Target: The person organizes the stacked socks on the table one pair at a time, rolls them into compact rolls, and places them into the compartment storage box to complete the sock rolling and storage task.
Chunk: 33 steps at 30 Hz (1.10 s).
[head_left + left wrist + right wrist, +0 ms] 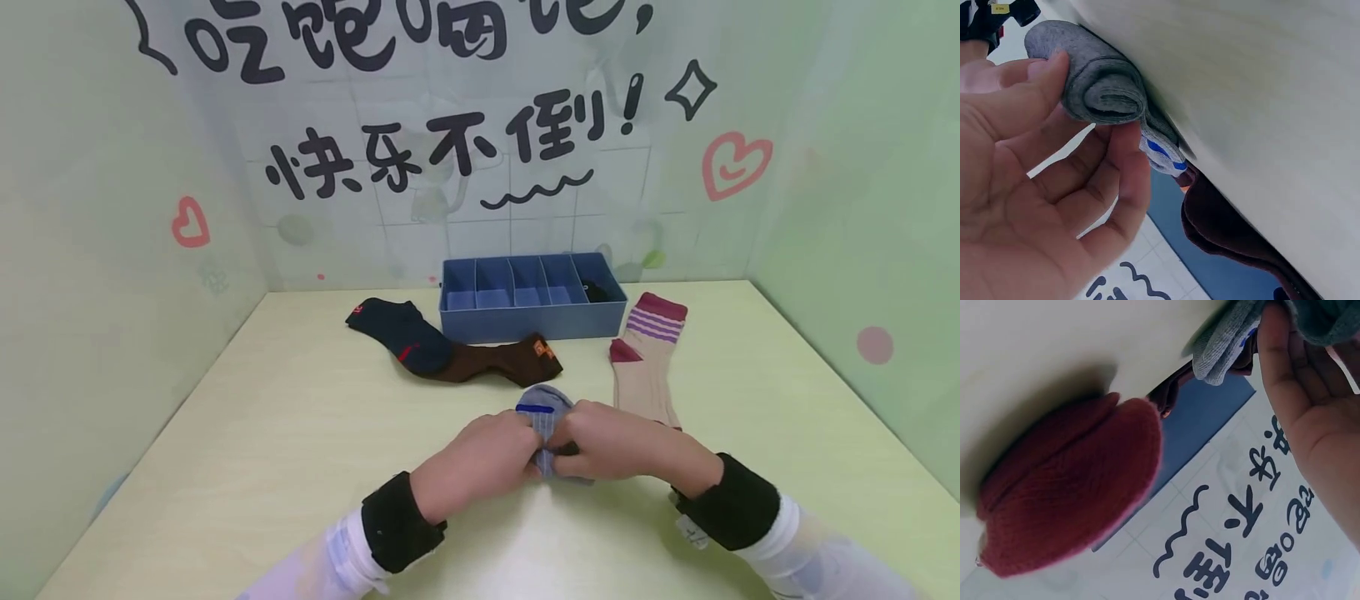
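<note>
Head view, grey tubular knit sock with blue stripe (545, 421): lower centre, on the pale flat bench (262, 408).
Left wrist, left grip (1041, 200): pinching the sock's roll, upper left, presumably keeping it coiled.
Right wrist, right grip (1325, 415): upper right, pinching it too, perhaps for steadiness.

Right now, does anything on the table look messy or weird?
Nothing looks spilled or torn. The only slightly messy bit is the dark blue sock, lying askew over part of the brown sock, near the blue box.
</note>
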Tool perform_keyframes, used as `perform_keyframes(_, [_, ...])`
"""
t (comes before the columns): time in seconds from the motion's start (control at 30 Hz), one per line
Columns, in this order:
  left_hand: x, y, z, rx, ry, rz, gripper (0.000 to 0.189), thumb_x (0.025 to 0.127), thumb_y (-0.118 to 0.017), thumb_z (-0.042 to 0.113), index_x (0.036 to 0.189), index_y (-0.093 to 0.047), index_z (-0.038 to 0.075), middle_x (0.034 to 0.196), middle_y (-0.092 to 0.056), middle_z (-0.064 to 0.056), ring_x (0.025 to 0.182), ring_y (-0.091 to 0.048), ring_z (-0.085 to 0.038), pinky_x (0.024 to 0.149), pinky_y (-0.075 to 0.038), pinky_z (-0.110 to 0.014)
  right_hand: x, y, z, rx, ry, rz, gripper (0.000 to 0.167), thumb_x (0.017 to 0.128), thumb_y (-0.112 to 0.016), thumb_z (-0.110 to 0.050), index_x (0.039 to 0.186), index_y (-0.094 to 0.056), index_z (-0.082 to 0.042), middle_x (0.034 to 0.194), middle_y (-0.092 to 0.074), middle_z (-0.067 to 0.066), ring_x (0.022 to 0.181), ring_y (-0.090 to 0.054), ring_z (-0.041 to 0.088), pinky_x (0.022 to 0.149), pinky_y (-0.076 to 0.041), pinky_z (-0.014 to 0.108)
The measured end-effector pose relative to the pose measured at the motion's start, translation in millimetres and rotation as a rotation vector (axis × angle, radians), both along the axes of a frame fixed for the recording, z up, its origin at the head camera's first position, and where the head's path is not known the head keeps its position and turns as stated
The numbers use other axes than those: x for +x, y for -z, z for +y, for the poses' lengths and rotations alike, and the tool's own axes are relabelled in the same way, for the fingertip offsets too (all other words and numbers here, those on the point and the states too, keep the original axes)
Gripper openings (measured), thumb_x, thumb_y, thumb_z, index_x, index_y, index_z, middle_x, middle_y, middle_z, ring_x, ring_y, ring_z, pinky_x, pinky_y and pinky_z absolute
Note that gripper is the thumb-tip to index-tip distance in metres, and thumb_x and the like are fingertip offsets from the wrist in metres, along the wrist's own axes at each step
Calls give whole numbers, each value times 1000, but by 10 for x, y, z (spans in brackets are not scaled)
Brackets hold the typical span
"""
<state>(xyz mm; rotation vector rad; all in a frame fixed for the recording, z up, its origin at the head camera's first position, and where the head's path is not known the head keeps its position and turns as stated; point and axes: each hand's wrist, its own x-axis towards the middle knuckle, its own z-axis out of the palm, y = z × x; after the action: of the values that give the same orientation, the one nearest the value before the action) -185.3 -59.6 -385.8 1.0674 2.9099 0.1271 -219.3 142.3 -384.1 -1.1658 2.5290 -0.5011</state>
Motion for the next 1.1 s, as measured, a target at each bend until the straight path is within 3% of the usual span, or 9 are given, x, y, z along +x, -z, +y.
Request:
perform_keyframes(0.17, [-70,27,-27,169,-68,-207,16,96,-78,13,89,-64,14,73,-53,5,67,-46,-9,64,-41,-24,55,-7,-35,-62,67,42,6,95,-79,-12,91,-74,-14,83,-65,-8,76,-56,5,71,-52,21])
perform_keyframes(0.3, [-100,28,-19,194,-123,-282,21,97,-77,13,86,-59,13,70,-45,4,64,-43,-11,60,-36,-23,164,-44,-94,-12,56,213,10,90,-84,-10,86,-76,-14,81,-65,-7,75,-54,6,72,-55,21])
perform_keyframes(0.4, [-108,20,-11,199,-122,-273,24,98,-74,11,83,-56,12,69,-41,4,63,-41,-11,59,-34,-23,248,-48,-137,73,12,421,8,89,-86,-16,88,-79,-14,79,-66,-7,72,-54,6,70,-55,23])
perform_keyframes(0.5, [-114,14,-7,206,-106,-233,23,99,-71,8,82,-57,12,68,-41,4,62,-41,-11,58,-33,-22,306,-26,-164,159,-17,582,16,88,-86,-21,94,-78,-9,82,-67,-2,73,-56,11,69,-56,26])
perform_keyframes(0.6, [-118,11,-4,189,-90,-197,24,100,-70,7,81,-56,13,68,-42,5,62,-41,-11,59,-33,-21,340,3,-184,223,-43,669,25,88,-86,-23,102,-76,-4,87,-70,3,77,-60,15,74,-61,30])
perform_keyframes(0.7, [-115,7,24,105,-54,-104,20,101,-72,13,83,-62,13,71,-52,3,67,-48,-12,62,-40,-22,350,21,-177,240,-57,717,24,88,-84,-20,102,-74,-3,87,-71,5,76,-61,17,74,-61,30])
perform_keyframes(0.87, [-61,0,51,-33,-32,26,13,100,-74,25,95,-74,13,92,-67,-3,86,-63,-19,70,-53,-27,327,17,-161,224,-27,618,22,85,-83,-18,99,-72,-5,82,-68,3,70,-57,14,70,-60,30])
perform_keyframes(1.0, [-33,4,36,-53,-11,19,16,102,-73,27,95,-75,13,92,-68,-2,87,-65,-18,70,-53,-26,294,18,-161,198,16,469,17,86,-81,-16,95,-71,-6,75,-61,-1,66,-50,10,66,-54,26])
perform_keyframes(1.1, [-22,5,-2,-63,4,-2,18,101,-75,30,97,-76,12,92,-68,-3,86,-65,-18,72,-54,-28,269,19,-174,174,26,413,17,90,-82,-19,95,-71,-7,74,-59,-2,66,-49,10,65,-52,24])
